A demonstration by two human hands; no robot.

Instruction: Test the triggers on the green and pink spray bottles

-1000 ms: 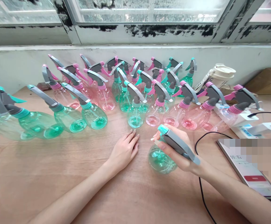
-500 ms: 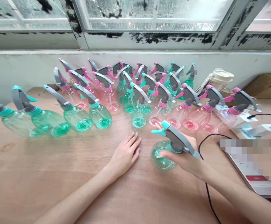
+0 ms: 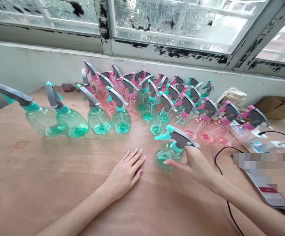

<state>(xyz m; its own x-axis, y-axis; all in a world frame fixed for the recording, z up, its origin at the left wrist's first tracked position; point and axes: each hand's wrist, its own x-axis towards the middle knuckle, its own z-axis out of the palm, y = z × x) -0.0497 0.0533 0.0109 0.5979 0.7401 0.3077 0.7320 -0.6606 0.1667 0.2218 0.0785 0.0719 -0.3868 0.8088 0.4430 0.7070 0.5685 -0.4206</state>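
My right hand (image 3: 191, 162) is closed around the clear green body of a spray bottle (image 3: 165, 156), its thumb along the near side. That bottle has a grey trigger head with a teal nozzle pointing left. My left hand (image 3: 127, 168) lies flat on the wooden table (image 3: 59, 183), fingers stretched out, holding nothing. Just beyond it stands a green spray bottle (image 3: 121, 121), one of several in a row at the left. Another green spray bottle (image 3: 159, 123) stands behind the held one.
Several pink spray bottles (image 3: 207, 126) stand in a slanting row at the right, with more crowded toward the wall. A white cup (image 3: 232, 95), a brown paper bag (image 3: 277, 106), a power strip (image 3: 253, 141), a black cable (image 3: 231, 209) and a phone-like device (image 3: 272, 195) occupy the right side.
The view has swung, so most of the bottles appear farther right. My right hand still grips the spray bottle, whose head now points more directly left. My left hand stays flat.
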